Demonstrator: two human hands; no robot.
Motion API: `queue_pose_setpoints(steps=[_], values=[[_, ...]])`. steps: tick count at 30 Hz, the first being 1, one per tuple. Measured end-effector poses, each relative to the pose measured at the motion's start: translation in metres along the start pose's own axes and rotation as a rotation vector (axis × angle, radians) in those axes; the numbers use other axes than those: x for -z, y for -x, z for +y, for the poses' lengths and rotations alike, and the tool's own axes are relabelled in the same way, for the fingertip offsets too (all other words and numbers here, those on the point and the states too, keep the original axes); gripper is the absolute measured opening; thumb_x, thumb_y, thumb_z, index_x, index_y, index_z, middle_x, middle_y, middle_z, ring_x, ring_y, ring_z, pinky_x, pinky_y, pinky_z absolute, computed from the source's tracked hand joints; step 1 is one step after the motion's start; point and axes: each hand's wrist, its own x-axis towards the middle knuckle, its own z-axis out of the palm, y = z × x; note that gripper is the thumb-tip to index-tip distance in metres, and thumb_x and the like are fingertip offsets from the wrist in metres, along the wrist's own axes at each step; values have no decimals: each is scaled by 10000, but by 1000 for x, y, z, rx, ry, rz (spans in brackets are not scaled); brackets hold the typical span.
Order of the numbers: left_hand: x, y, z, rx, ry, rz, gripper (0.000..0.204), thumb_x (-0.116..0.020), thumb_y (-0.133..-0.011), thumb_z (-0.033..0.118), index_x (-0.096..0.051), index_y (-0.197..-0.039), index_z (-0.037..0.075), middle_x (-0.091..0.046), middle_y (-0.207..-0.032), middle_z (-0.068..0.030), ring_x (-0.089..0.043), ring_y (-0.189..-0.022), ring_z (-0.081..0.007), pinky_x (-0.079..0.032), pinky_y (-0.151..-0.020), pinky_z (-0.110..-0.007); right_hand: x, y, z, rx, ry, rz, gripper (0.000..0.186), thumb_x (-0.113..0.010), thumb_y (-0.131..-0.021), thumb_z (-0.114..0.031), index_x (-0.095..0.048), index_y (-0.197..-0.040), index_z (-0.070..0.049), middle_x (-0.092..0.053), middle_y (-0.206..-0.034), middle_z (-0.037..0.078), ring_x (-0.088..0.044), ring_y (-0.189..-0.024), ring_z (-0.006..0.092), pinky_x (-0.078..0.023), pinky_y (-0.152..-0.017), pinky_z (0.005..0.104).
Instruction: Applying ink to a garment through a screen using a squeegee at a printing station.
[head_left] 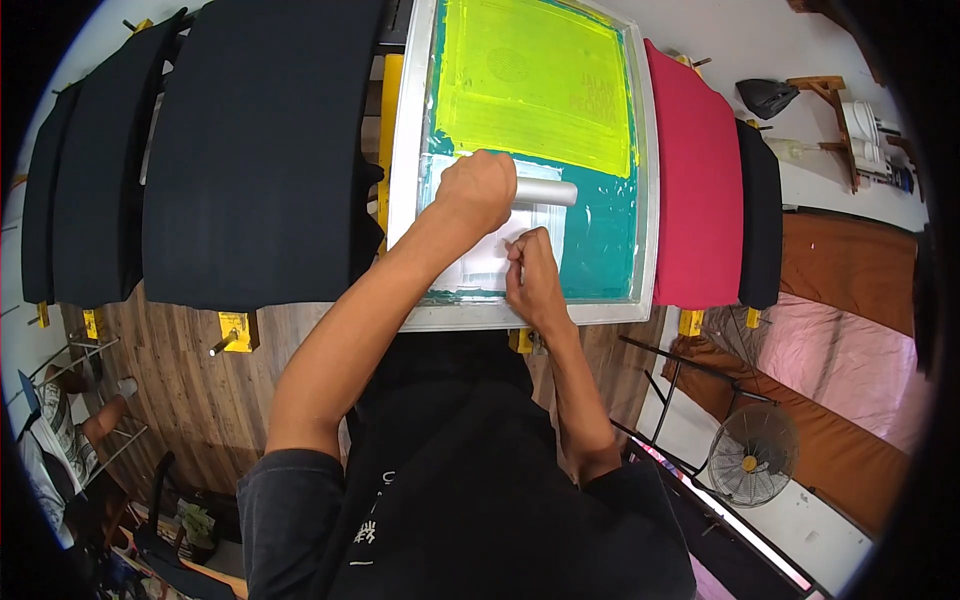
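Our left hand is clamped on the silver bar, which points rightward over the screen; our right hand curls just below, nearer us, its grip unclear.

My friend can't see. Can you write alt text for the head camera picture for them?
A person's left hand grips a smooth silver bar over a rectangular, silver-framed green-and-yellow screen, with the curled right hand nearer the body. Black cloth-covered boards are on the left, and a red cloth-covered board is on the right.
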Motion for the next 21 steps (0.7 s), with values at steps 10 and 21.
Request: queue_pose_setpoints(steps=[10,21], values=[[3,-1,1,14,-20,-50,129,-667,-702,-8,-652,-829,-30,-676,-808,-254,-694,-791,-391,-572,-708,-441,12,7,-10,51,-7,31,268,-512,-692,222,-447,-884,46,-432,-903,188,-497,-823,364,-491,-879,397],[0,-3,-2,59,-23,-40,226,-639,-682,-50,-704,-898,-35,-684,-835,-267,-689,-808,-406,-563,-772,-447,49,27,-34,354,81,16,176,-634,-773,56,-489,-858,3,-487,-870,103,-593,-863,300,-515,-1007,436]])
